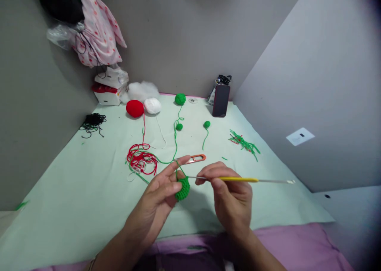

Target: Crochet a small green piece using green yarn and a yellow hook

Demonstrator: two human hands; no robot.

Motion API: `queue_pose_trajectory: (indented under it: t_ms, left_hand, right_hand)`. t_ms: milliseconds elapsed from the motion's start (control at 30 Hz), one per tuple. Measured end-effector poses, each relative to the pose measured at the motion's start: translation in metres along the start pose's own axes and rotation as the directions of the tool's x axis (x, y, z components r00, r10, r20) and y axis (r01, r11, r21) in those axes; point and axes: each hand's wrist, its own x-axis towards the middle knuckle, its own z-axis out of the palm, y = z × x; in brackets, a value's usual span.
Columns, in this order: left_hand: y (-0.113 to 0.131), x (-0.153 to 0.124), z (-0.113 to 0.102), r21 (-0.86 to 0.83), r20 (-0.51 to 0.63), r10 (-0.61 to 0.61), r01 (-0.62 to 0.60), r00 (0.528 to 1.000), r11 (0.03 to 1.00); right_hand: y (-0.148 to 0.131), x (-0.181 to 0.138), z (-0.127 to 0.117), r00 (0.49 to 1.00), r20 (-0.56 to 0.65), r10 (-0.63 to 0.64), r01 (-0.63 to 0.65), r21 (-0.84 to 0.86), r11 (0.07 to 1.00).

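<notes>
My left hand (162,189) pinches a small green crocheted piece (182,188) between thumb and fingers, with green yarn (175,144) running over its raised forefinger. My right hand (229,191) is closed round a crochet hook (241,179) with a yellow grip; the hook's tip meets the top of the green piece. The yarn leads back across the pale green mat (74,191) to a green ball (180,99) near the far wall.
Orange snips (196,158) lie just beyond my left forefinger. A tangle of red yarn (141,159), a red ball (135,108), a white ball (152,105), two small green pieces (179,126), green scraps (244,142), black yarn (93,122), a phone (220,100) and a box (108,92) are around.
</notes>
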Motion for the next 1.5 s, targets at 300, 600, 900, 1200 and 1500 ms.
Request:
queue_pose_trajectory:
  t_ms: [300,600,900,1200,1500]
  left_hand:
    - [-0.006,-0.001,-0.001,0.231,0.074,0.122,-0.136,0.99,0.963]
    - [-0.004,-0.008,0.001,0.467,-0.04,0.222,-0.179,0.974,0.866]
    - [-0.004,-0.004,-0.001,0.409,-0.059,0.264,-0.218,0.963,0.886]
    - [-0.004,0.0,-0.011,0.564,-0.075,0.321,-0.225,0.944,0.795]
    - [-0.002,0.0,-0.002,0.19,-0.064,0.055,-0.042,0.996,0.981]
  right_hand:
    - [0.002,0.004,0.004,0.991,0.047,0.124,-0.127,0.048,0.991]
    - [0.004,0.004,0.002,0.977,0.032,0.213,-0.215,0.186,0.959]
    - [0.001,0.011,0.005,0.964,0.076,0.255,-0.266,0.318,0.91]
    - [-0.009,0.001,-0.004,0.969,0.206,-0.135,0.193,-0.298,0.935]
    - [0.0,-0.006,0.0,0.885,0.272,-0.379,0.466,-0.506,0.726]
